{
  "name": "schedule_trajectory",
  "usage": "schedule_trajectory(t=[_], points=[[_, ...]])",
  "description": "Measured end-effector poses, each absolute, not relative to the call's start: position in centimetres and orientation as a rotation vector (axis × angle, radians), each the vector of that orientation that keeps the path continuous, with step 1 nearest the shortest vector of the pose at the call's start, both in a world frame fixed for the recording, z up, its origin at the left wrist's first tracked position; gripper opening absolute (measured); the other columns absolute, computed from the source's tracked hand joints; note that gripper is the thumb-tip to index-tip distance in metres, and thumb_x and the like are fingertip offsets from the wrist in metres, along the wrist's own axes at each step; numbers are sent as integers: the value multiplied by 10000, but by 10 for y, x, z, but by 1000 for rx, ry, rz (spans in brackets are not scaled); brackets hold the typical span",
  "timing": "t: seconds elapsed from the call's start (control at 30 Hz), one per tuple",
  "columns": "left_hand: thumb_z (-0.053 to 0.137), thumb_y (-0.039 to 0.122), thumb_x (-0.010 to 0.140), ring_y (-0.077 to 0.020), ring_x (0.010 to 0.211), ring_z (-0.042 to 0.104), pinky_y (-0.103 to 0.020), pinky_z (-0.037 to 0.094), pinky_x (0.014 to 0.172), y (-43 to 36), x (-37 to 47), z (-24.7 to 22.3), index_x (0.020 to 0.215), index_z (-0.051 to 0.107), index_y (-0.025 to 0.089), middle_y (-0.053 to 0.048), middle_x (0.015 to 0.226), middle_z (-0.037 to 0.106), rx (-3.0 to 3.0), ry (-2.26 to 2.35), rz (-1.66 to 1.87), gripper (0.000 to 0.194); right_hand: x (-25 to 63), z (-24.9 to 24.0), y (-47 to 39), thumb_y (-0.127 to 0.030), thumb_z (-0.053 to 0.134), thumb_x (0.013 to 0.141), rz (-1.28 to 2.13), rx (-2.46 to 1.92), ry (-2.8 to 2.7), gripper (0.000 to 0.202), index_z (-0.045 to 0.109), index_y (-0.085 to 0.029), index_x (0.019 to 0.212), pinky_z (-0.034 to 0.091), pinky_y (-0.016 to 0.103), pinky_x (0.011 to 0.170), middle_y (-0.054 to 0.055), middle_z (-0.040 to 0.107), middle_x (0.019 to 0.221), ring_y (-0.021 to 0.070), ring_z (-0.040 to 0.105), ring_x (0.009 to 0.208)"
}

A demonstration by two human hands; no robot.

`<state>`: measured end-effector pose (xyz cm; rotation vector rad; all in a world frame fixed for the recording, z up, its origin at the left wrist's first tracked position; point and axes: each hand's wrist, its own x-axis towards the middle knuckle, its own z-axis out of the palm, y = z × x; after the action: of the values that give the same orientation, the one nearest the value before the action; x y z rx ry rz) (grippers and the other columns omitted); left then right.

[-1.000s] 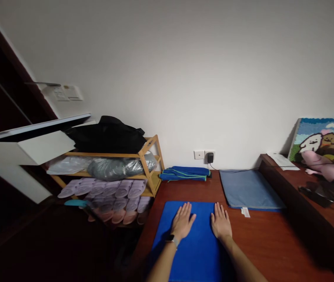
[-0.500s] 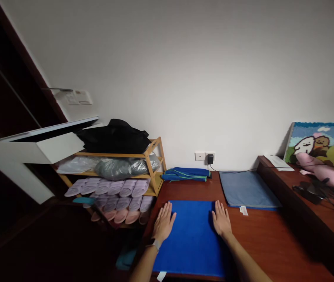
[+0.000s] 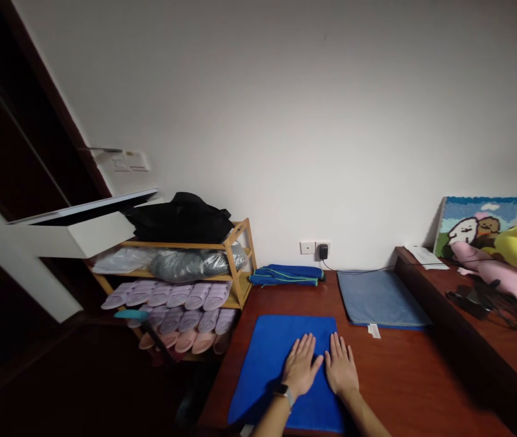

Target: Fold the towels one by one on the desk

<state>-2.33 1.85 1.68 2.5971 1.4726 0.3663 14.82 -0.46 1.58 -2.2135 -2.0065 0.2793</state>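
A bright blue cloth (image 3: pixel 261 370) lies flat on the reddish-brown wooden table (image 3: pixel 404 370) in front of me. My left hand (image 3: pixel 301 365) rests palm down on the cloth, right of its middle, fingers stretched out; a watch is on that wrist. Along the cloth's right edge lies my right hand (image 3: pixel 341 365), also flat with straight fingers. The two hands are close together, thumbs almost meeting. Neither one grips anything. Behind and to the right sits a grey-blue folded cloth (image 3: pixel 379 297) with a white label.
A folded dark blue cloth with green edging (image 3: pixel 286 275) lies by the wall, near a plugged-in charger (image 3: pixel 323 251). Left stands a wooden rack (image 3: pixel 239 267) with slippers (image 3: pixel 167 295) and a black bag (image 3: pixel 179 218). A raised ledge at right holds a pink plush toy (image 3: pixel 499 273).
My left hand has moved right, from the cloth's left edge to beside my right hand. My right hand has shifted slightly nearer to me. The view has tilted a little.
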Motion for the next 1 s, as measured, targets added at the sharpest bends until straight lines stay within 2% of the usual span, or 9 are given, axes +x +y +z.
schedule_trajectory(t=[0.2, 0.33, 0.57, 0.7, 0.8, 0.9, 1.0], points=[[167, 628, 1031, -248, 1546, 236, -481, 232, 1265, 25, -153, 17, 1608, 254, 158, -88, 1669, 268, 2350, 1971, 297, 749, 145, 19, -5, -445, 131, 1012, 314, -2234, -1980, 676, 142, -123, 1606, 99, 432, 1278, 12, 129, 1691, 217, 101, 1568], [188, 643, 1027, -257, 1544, 241, -478, 254, 1257, 22, -183, 11, 1605, 267, 154, -87, 1667, 272, 2336, 2048, 332, 761, 146, 26, -4, -444, 125, 1013, 333, -2248, -1982, 677, 147, -122, 1608, 92, 433, 1278, 14, 136, 1692, 220, 101, 1568], [232, 613, 1033, -264, 1533, 268, -479, 272, 1252, 24, -179, 9, 1588, 314, 137, -107, 1649, 310, 2363, 2068, 349, 736, 141, 26, -36, -458, 93, 1019, 290, -2224, -1916, 675, 162, -145, 1613, 112, 438, 1276, 11, 132, 1691, 221, 103, 1568], [262, 554, 1045, -262, 1519, 310, -493, 274, 1254, 22, -174, 15, 1590, 315, 159, -105, 1636, 350, 2443, 2051, 449, 675, 134, 15, -61, -478, 138, 1016, 320, -2194, -1910, 675, 209, -161, 1608, 123, 452, 1278, 13, 183, 1682, 233, 125, 1565], [254, 509, 1061, -245, 1526, 298, -489, 276, 1256, 10, -137, 22, 1614, 236, 203, -79, 1651, 333, 2563, 1871, 556, 631, 132, 13, -68, -459, 180, 1010, 329, -2181, -1900, 664, 246, -161, 1600, 130, 466, 1278, 24, 213, 1675, 242, 138, 1563], [271, 496, 1066, -222, 1539, 265, -453, 275, 1262, -9, -74, 27, 1628, 145, 273, -24, 1677, 273, 2711, 1470, 525, 618, 133, 16, -68, -456, 176, 1007, 335, -2171, -1920, 664, 257, -161, 1597, 125, 473, 1279, 19, 203, 1674, 247, 136, 1563], [247, 521, 1063, -217, 1540, 264, -444, 274, 1265, -22, -20, 24, 1630, 129, 259, -34, 1681, 256, 2716, 1287, 423, 636, 136, 18, -68, -417, 191, 999, 345, -2145, -1963, 650, 263, -168, 1595, 111, 476, 1281, 7, 188, 1674, 240, 123, 1564]])
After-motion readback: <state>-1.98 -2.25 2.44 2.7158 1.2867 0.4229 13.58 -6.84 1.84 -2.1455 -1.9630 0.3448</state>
